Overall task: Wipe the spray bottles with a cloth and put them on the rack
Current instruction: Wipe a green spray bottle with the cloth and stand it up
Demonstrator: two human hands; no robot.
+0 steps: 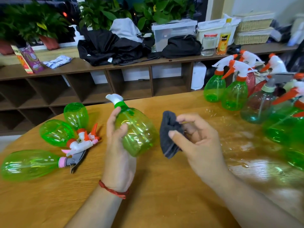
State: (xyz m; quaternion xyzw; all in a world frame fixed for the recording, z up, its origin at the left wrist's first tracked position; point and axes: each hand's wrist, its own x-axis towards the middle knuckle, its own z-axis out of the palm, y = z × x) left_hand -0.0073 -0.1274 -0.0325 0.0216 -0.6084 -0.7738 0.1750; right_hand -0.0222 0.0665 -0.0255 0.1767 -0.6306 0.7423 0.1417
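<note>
At the far left, three lying bottles (56, 133) rested on their sides on the table (156, 186), their trigger heads bunched together. All three looked empty.

Next came your left hand (117, 150), with fingers and thumb curled round the held bottle (138, 134). It was tilted, with its white head pointing away from you and its base toward you, seemingly clear of the tabletop. Nothing but a thin dip tube showed inside, so I judged it light. The thin green plastic would likely dent under a hard squeeze and slip when wet. The narrow shoulder below the collar looked like the surest place to hold while the belly was wiped.

Just beside it, apart from the plastic, your right hand (199, 140) pinched the bunched dark cloth (170, 134) between thumb and curled fingers. The cloth looked soft and limp and would fold round the curve easily.

Further right, wet patches (243, 163) shone on the wood. Behind them the standing bottles (234, 94) stood upright in a cluster. Whether they held any liquid, I could not tell.

The open shelf unit (98, 66) behind the table may have been the rack, but that was a guess.
</note>
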